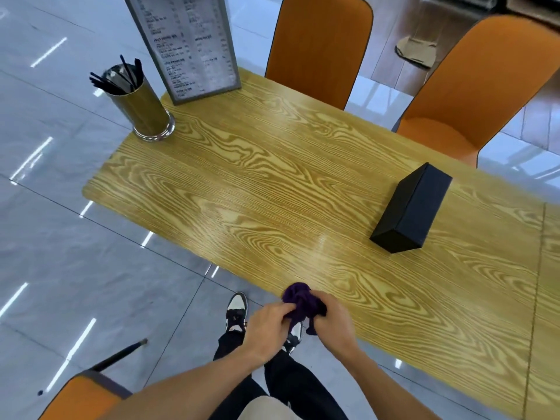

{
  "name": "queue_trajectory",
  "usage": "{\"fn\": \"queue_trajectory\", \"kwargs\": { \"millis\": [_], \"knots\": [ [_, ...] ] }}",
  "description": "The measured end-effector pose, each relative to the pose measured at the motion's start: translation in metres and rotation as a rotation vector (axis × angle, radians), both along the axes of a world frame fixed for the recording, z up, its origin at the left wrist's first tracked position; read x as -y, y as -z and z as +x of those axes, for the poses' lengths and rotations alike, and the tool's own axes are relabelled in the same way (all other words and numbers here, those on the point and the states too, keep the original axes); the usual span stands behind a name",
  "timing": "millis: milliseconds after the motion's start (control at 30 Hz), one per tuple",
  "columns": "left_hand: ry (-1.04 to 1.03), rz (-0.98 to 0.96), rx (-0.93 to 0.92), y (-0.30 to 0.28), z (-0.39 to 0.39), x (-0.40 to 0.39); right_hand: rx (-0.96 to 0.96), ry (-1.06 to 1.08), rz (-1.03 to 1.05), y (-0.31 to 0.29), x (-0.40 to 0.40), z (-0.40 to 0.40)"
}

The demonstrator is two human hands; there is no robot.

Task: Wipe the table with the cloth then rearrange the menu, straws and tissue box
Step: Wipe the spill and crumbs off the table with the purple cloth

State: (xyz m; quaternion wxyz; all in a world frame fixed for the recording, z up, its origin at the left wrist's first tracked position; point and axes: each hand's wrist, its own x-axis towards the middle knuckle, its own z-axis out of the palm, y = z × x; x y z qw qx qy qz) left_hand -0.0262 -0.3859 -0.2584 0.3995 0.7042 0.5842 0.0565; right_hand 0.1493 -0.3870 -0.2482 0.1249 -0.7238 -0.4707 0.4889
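Both hands, left hand (266,324) & right hand (333,319), clench the soft bunched purple cloth (300,300); prob light, floppy, best flattened under palm.

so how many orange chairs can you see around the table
3: two on the far side of the table, one and another to its right, and one at bottom left. More may be out of frame.

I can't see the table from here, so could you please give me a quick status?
Left hand and right hand both bunching the purple cloth at table's near edge. Wiping not started. Straw holder, menu, tissue box on top.
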Motion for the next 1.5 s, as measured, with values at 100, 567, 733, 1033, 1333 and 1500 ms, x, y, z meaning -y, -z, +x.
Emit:
{"fn": "queue_trajectory", "kwargs": {
  "millis": [100, 567, 733, 1033, 1333, 1500],
  "knots": [
    [-0.076, 0.12, 0.033, -0.015, 0.017, -0.029, -0.03, 0.038, 0.086, -0.012, -0.03, 0.018],
    [0.128, -0.02, -0.142, 0.005, 0.065, -0.107, 0.374, -0.405, 0.126, -0.003, -0.083, 0.063],
    [0.189, 0.042, -0.259, 0.009, 0.067, -0.091, 0.353, -0.411, 0.149, 0.003, -0.074, 0.065],
    [0.167, -0.148, -0.144, -0.014, 0.069, -0.099, 0.272, -0.33, 0.032, -0.009, -0.103, 0.066],
    [0.09, 0.069, -0.319, -0.046, 0.034, -0.152, 0.464, -0.53, 0.163, -0.038, -0.158, 0.039],
    [0.01, 0.103, -0.39, -0.082, -0.006, -0.22, 0.44, -0.619, 0.198, -0.06, -0.226, 0.01]
  ]
}}
